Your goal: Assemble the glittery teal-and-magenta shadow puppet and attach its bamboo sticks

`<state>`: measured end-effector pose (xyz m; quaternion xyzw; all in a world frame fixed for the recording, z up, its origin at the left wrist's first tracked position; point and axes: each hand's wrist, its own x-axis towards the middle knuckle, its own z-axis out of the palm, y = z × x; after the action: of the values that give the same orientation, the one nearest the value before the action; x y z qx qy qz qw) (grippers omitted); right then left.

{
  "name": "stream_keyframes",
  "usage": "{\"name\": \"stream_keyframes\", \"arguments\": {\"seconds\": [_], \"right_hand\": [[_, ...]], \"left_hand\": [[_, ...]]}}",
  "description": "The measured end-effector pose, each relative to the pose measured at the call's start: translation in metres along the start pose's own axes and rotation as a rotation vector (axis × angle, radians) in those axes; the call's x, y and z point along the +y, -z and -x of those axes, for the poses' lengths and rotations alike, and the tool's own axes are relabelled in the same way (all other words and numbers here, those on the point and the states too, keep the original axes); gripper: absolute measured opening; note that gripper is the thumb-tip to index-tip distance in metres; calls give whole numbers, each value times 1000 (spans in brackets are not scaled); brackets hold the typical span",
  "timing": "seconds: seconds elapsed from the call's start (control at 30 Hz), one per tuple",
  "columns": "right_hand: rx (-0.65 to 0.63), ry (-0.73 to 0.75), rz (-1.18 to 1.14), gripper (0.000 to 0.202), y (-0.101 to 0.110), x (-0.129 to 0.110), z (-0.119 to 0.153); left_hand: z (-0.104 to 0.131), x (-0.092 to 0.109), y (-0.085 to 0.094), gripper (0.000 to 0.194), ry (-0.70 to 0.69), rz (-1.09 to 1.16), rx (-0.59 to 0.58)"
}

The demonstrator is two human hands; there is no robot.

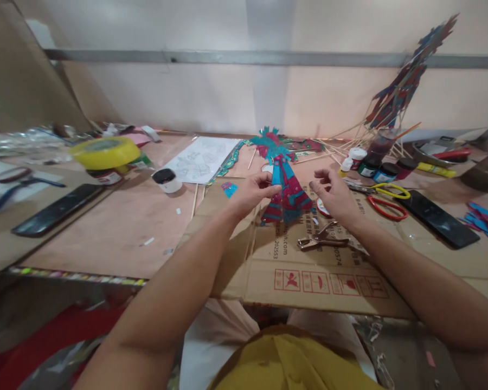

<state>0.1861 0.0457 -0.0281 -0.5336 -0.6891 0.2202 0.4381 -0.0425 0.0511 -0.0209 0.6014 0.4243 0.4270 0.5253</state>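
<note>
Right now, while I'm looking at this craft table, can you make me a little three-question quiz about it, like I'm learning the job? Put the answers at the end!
1. True or false: the left hand is holding the blue-and-red cut-out figure.

2. Choose one. What colour is the big tape roll at the left of the picture?
A) green
B) yellow
C) white

3. Fill in the missing word: the metal plier-like tool near the right hand lies on printed brown ____.

Key:
1. True.
2. B.
3. cardboard.
</note>
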Motion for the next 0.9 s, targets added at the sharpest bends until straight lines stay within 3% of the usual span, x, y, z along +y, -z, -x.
{"name": "stream_keyframes", "arguments": {"seconds": [0.1, 0.2, 0.27, 0.37, 0.57, 0.67, 0.9], "right_hand": [[-139, -55, -132, 35, -4, 7, -1], [-297, -111, -310, 39, -9, 3, 2], [-337, -108, -375, 33, -11, -1, 5], [-340, -100, -407, 24, -11, -6, 7], [-375, -44, -475, 20, -12, -9, 11], [-425, -37, -437, 21, -9, -12, 12], [-319, 4, -157, 28, 10, -11, 6]], "left_hand": [[0, 1, 3, 14, -73, 111, -54], [1, -1, 3, 17, -61, 165, -56], [0, -2, 2, 19, -46, 199, -47], [1, -1, -1, 24, -21, 274, -15], [3, 3, -10, 53, 47, 410, -29], [1, -2, -8, 42, 87, 409, -27], [0, 0, 1, 28, -33, 486, 9]]}}
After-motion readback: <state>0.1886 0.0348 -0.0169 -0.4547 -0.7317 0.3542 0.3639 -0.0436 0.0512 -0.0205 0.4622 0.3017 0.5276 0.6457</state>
